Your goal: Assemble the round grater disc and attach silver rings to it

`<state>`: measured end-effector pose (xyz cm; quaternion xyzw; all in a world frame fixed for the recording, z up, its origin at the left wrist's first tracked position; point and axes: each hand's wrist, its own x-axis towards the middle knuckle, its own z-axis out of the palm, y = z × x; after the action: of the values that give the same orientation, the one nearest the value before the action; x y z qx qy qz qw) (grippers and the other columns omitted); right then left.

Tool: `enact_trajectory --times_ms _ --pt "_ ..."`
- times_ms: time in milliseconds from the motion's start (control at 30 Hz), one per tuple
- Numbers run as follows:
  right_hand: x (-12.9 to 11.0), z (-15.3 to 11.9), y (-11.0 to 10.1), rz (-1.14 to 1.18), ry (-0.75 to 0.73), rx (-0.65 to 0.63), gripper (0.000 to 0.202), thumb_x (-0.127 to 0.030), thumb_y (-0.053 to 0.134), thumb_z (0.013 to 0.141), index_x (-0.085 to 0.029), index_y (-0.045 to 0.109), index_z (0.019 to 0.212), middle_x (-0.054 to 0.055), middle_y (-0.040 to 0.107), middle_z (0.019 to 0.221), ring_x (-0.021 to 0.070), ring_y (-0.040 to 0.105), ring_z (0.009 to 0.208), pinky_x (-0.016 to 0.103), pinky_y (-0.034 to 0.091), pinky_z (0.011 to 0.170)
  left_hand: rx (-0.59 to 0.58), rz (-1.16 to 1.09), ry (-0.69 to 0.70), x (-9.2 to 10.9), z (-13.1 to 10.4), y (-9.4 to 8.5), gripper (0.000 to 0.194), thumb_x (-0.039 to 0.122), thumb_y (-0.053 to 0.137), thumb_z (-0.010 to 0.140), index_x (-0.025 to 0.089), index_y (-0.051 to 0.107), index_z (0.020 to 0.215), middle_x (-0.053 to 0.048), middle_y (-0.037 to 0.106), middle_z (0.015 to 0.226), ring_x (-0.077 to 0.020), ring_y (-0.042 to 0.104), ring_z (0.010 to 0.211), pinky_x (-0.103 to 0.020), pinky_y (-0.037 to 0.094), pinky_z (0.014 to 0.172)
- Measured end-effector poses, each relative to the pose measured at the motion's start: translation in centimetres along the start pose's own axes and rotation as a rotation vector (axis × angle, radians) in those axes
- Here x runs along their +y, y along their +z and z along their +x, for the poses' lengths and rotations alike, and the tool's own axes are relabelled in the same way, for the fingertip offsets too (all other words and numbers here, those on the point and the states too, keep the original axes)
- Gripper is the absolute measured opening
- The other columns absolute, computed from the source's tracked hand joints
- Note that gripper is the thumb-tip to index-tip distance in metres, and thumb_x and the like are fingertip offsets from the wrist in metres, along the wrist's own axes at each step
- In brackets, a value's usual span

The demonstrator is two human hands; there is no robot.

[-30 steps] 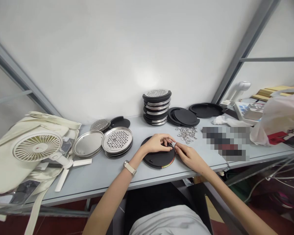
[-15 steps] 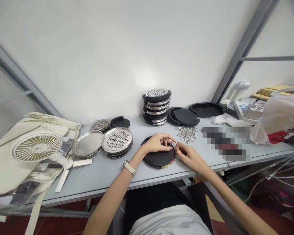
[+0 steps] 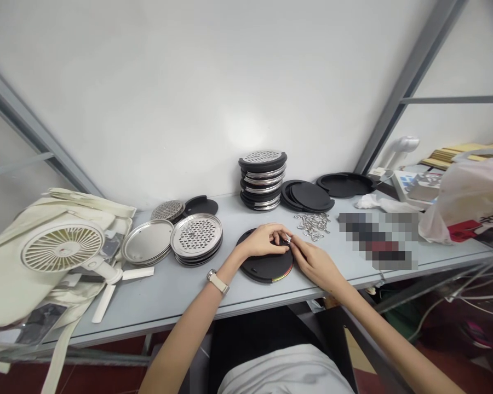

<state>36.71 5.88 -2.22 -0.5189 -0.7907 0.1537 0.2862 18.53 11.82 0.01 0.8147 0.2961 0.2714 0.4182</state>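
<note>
A round black disc (image 3: 267, 269) with a small knob and a shiny coloured strip along its front right edge lies flat on the table before me. My left hand (image 3: 268, 241) rests over its far part, fingers curled and closed at the right edge. From the right, my right hand (image 3: 313, 264) pinches at the same spot. A small silvery metal piece (image 3: 287, 241) shows between the fingertips of both hands; its shape is mostly hidden. Just beyond lies a pile of small wire metal clips (image 3: 313, 224).
Left are a stack of perforated metal grater discs (image 3: 198, 234), plain metal discs (image 3: 148, 242) and a white fan (image 3: 63, 247). A tall stack of discs (image 3: 263, 180) stands by the wall, with black discs (image 3: 311, 195) beside it. A plastic bag (image 3: 468, 191) sits right.
My right hand has moved slightly up and left, its fingertips now against those of my left hand at the metal piece. The left hand and disc are nearly unchanged.
</note>
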Motion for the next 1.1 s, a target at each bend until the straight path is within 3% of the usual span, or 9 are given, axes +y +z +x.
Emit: enact_trajectory --times_ms 267,633,1100 --pt "0.21 0.22 -0.32 -0.009 0.011 -0.060 0.037 -0.037 0.025 0.096 -0.022 0.047 0.070 0.004 0.062 0.069 0.0189 0.057 0.065 0.026 0.038 0.059 -0.001 0.054 0.013 0.64 -0.10 -0.17 0.032 0.017 0.063 0.070 0.016 0.064 0.101 -0.002 0.060 0.091 -0.0064 0.048 0.067 -0.019 0.038 0.062" --pt "0.48 0.19 -0.23 -0.017 0.001 -0.089 0.038 -0.036 0.025 0.096 -0.021 0.051 0.074 0.005 0.063 0.074 0.0199 0.058 0.070 0.028 0.040 0.064 -0.027 -0.022 0.023 0.54 -0.15 -0.11 0.033 0.016 0.061 0.072 0.018 0.062 0.104 -0.003 0.065 0.103 -0.0059 0.048 0.068 -0.020 0.037 0.064" --pt "0.48 -0.10 -0.19 0.099 0.030 -0.017 0.030 -0.034 0.031 0.094 -0.022 0.039 0.067 -0.002 0.049 0.057 0.0151 0.048 0.054 0.026 0.036 0.054 -0.016 -0.018 -0.005 0.25 -0.08 -0.04 0.032 0.018 0.064 0.070 0.016 0.064 0.102 -0.003 0.064 0.088 -0.0062 0.049 0.065 -0.020 0.038 0.063"
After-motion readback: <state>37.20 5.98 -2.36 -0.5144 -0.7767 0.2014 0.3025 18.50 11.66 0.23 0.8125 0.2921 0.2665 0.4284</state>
